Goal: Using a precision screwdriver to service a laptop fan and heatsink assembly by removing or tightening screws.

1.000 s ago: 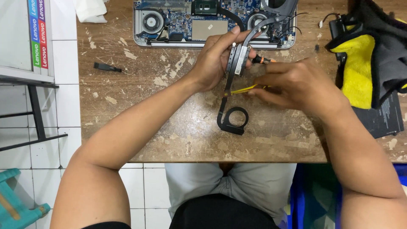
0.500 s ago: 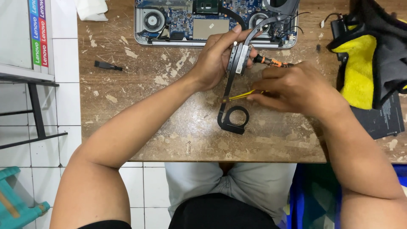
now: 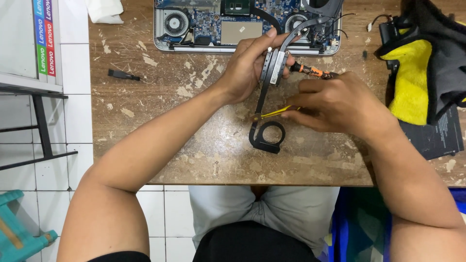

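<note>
Matt black metal heatsink (image 3: pixel 266 97); worn, rough wooden table (image 3: pixel 170 140) with flaked finish; soft yellow cloth (image 3: pixel 410 82) far right.

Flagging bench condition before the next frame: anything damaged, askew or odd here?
The wooden tabletop is badly worn, with pale chips and flaked patches all over. The opened laptop hangs partly off the far edge of view. The heat pipe assembly is out of it, gripped by the left hand; the right hand holds a yellow tool.

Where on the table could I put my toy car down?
Bare wood lies on the table, between the small black tool and the left hand. It is crowded around the laptop, the heat pipe, the right hand and the yellow cloth.
</note>
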